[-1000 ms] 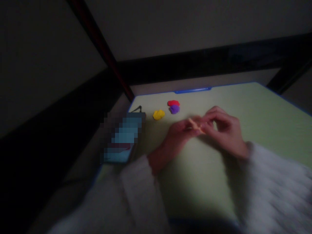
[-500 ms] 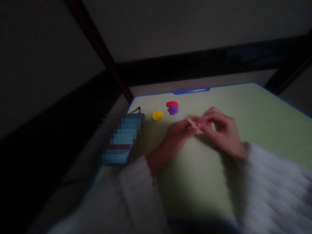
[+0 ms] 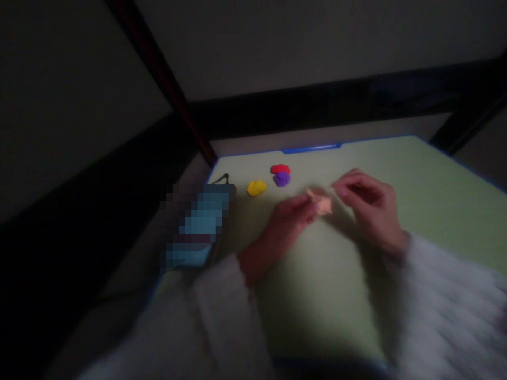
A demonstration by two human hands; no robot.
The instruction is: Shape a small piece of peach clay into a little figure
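Note:
My left hand (image 3: 291, 211) pinches a flattened, uneven piece of peach modelling clay (image 3: 324, 205) between thumb and fingers, held over the table. To its right is my right hand (image 3: 368, 203), apart from the clay, with thumb and forefinger pressed together. Whether a small bit sits in that pinch I cannot make out. Beyond the hands lie a yellow lump of modelling clay (image 3: 256, 188), a purple lump (image 3: 282, 179) and a red lump (image 3: 280, 169). The purple and red lumps appear to touch.
The pale green table (image 3: 317, 295) has a blue rim and a blue strip (image 3: 311, 149) along its far edge. At the left edge stands a blurred-out, phone-like object (image 3: 204, 224) beside a thin dark item (image 3: 222, 179). The room behind is dark.
My right hand has pulled away from the peach clay, up and to the right. The left hand keeps its hold, and more of the clay shows.

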